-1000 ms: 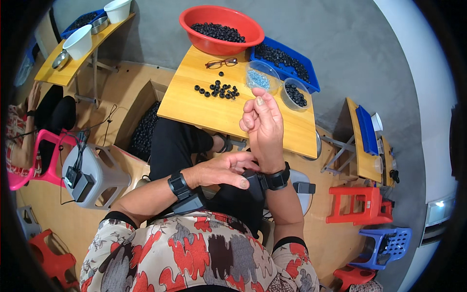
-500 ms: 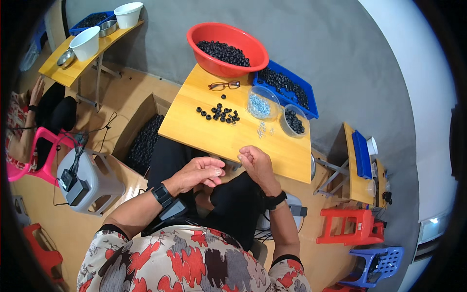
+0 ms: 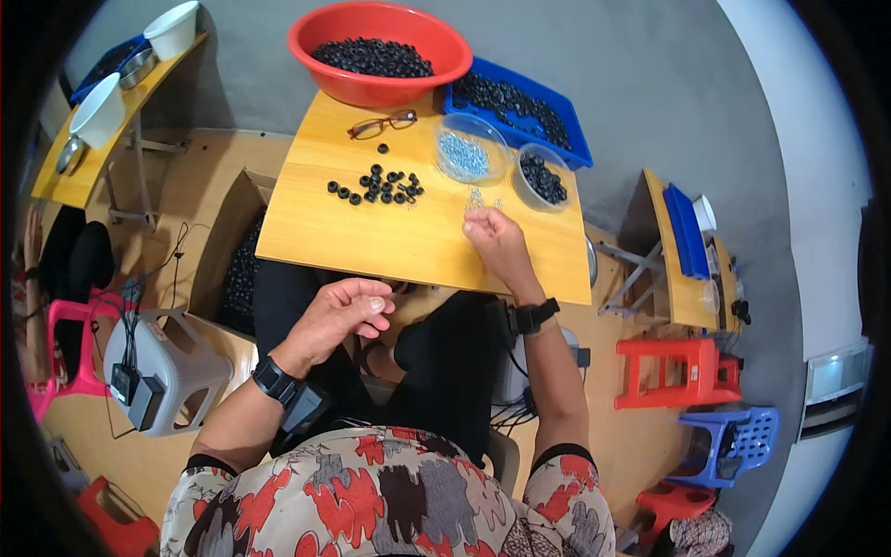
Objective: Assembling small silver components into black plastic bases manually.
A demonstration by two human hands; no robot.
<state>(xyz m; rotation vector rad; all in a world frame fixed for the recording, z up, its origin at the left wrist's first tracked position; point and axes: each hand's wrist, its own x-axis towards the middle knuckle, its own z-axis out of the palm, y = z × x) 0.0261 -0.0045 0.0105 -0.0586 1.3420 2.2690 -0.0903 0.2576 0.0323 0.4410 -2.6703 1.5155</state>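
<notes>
My right hand [image 3: 501, 246] reaches over the yellow table [image 3: 325, 237], its fingers curled together at a small pile of tiny silver pieces [image 3: 475, 198]. What its fingertips pinch is too small to make out. Lower and to the left, in front of the table edge, my left hand [image 3: 343, 316] is raised above my lap with thumb and fingers bent together; anything in it is hidden. Black ring-like parts [image 3: 376, 186] lie loose on the table's left half. Beyond the silver pile stand a clear tub of small bluish-silver pieces [image 3: 462, 156] and a clear tub of black parts [image 3: 543, 179].
A red basin [image 3: 380, 88] of black parts and a blue tray [image 3: 583, 153] stand at the table's back. Eyeglasses [image 3: 382, 123] lie near the basin. A cardboard box [image 3: 209, 278] of black parts sits left of the table. A grey stool [image 3: 176, 371] with cables stands farther left.
My right hand has moved forward from the table's front edge to the silver pieces. My left hand has shifted slightly left and down in the picture. The view has turned a little.
</notes>
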